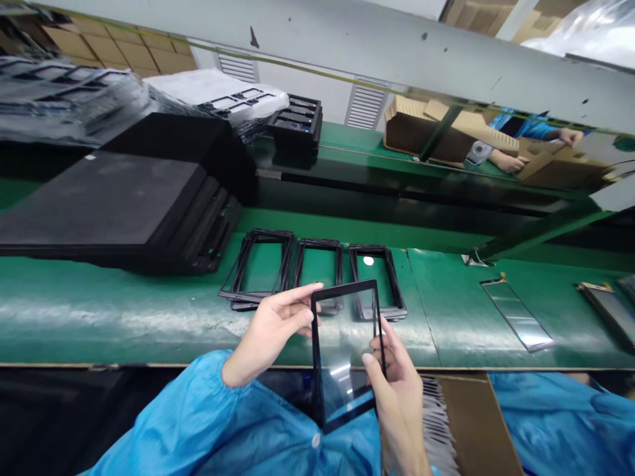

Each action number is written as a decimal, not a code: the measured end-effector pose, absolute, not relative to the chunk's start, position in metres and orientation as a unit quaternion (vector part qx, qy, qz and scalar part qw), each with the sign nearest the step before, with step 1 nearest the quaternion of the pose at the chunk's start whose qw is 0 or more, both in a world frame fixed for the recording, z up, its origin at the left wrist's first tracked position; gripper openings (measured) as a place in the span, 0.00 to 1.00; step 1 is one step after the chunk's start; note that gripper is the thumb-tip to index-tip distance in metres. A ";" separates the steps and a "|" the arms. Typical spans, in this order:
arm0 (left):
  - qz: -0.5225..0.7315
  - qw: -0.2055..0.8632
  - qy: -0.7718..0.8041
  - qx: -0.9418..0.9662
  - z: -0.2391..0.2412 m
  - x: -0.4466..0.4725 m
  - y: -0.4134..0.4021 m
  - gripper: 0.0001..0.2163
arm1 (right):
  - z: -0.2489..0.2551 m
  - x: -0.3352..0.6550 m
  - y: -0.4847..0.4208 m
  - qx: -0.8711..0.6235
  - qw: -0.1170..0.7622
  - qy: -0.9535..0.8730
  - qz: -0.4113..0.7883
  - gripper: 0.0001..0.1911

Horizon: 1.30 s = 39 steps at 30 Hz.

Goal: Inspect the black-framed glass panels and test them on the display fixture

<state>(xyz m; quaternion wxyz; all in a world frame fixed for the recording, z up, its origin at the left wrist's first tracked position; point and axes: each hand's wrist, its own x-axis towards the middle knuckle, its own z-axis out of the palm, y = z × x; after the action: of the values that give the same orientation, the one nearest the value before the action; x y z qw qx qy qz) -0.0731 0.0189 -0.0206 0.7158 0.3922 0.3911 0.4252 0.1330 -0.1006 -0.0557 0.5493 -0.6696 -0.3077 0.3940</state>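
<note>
Between my two hands is a black-bordered glass panel (344,360), tilted up in front of my chest, and its middle is see-through. My left hand (280,324) grips the panel's upper left edge between thumb and fingers. On the opposite side my right hand (397,383) holds the right edge, with the thumb on the face and the fingers behind. Just beyond the panel lie three stacks of thin black frames: a left stack (239,264), a middle stack (340,264) and a right stack (397,291). A white round spot (368,261) shows inside the right stack.
Black trays (99,198) are piled on the green bench (149,317) at left. A glassy strip (518,316) and a dark panel (608,307) lie to the right. A green post (540,238) rises at right. Across the bench, a person's hands (508,162) touch cardboard.
</note>
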 end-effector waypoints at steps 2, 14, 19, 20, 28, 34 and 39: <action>0.431 0.716 0.390 0.386 -0.022 -0.072 0.018 0.24 | -0.055 0.133 -0.102 -0.668 0.555 -0.308 0.387 0.36; 0.453 0.700 0.397 0.382 -0.024 -0.070 0.013 0.22 | -0.056 0.134 -0.106 -0.669 0.561 -0.323 0.364 0.35; 0.442 0.711 0.386 0.388 -0.026 -0.071 0.015 0.21 | -0.056 0.134 -0.105 -0.669 0.559 -0.325 0.367 0.35; 0.441 0.712 0.385 0.387 -0.026 -0.072 0.016 0.21 | -0.055 0.135 -0.105 -0.670 0.555 -0.326 0.369 0.34; 0.432 0.721 0.385 0.381 -0.021 -0.072 0.017 0.23 | -0.052 0.134 -0.102 -0.681 0.534 -0.330 0.376 0.34; 0.439 0.720 0.380 0.379 -0.019 -0.072 0.017 0.22 | -0.052 0.131 -0.101 -0.681 0.536 -0.326 0.377 0.35; 0.436 0.716 0.391 0.381 -0.017 -0.071 0.016 0.22 | -0.057 0.130 -0.103 -0.691 0.526 -0.359 0.342 0.34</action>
<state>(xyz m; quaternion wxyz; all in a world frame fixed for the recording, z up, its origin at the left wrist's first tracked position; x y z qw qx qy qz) -0.0705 0.0159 -0.0174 0.7162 0.3805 0.3906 0.4356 0.1295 -0.1032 -0.0572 0.5261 -0.6907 -0.3590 0.3424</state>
